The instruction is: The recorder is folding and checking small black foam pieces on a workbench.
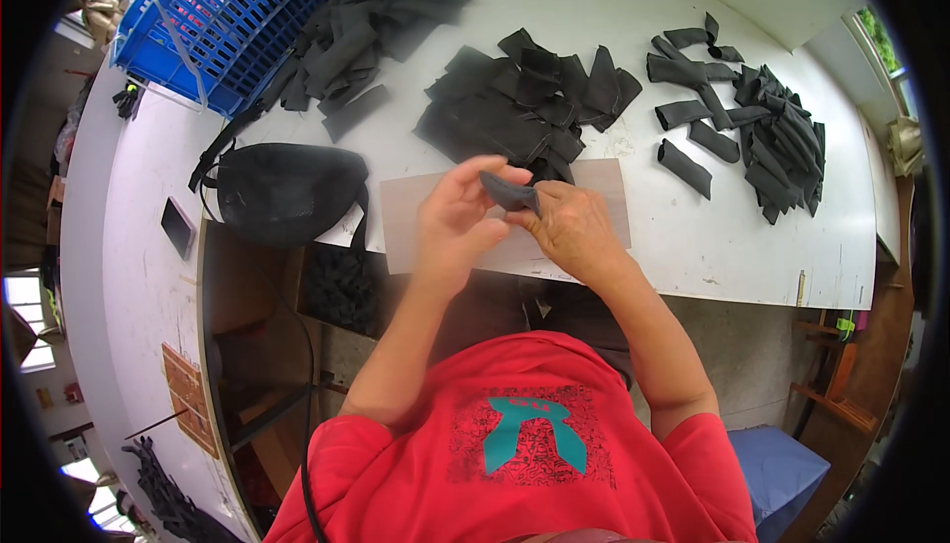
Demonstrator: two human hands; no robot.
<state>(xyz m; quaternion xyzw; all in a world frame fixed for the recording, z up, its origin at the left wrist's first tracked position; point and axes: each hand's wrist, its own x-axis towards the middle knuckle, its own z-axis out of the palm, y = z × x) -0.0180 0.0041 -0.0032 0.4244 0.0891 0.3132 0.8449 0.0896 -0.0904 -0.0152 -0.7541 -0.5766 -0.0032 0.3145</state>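
Observation:
A small dark grey fabric piece [507, 194], curved like a short tube, is held above the board at the front of the table. My right hand [576, 231] pinches its right end between thumb and fingers. At its other end, my left hand [453, 222] is slightly blurred, its fingers and thumb apart and curved around the piece without closing on it. Beneath both hands lies a pale wood-look board [406, 236]. Just beyond them is a loose heap of flat black fabric pieces [495, 113].
To the right lie several rolled fabric tubes [683, 167] and a dense dark pile [782, 147]. On the left are a black bag [287, 192], a phone [178, 226], more fabric strips [341, 48] and a blue plastic basket [213, 34]. The white table's front edge [742, 291] runs near my forearms.

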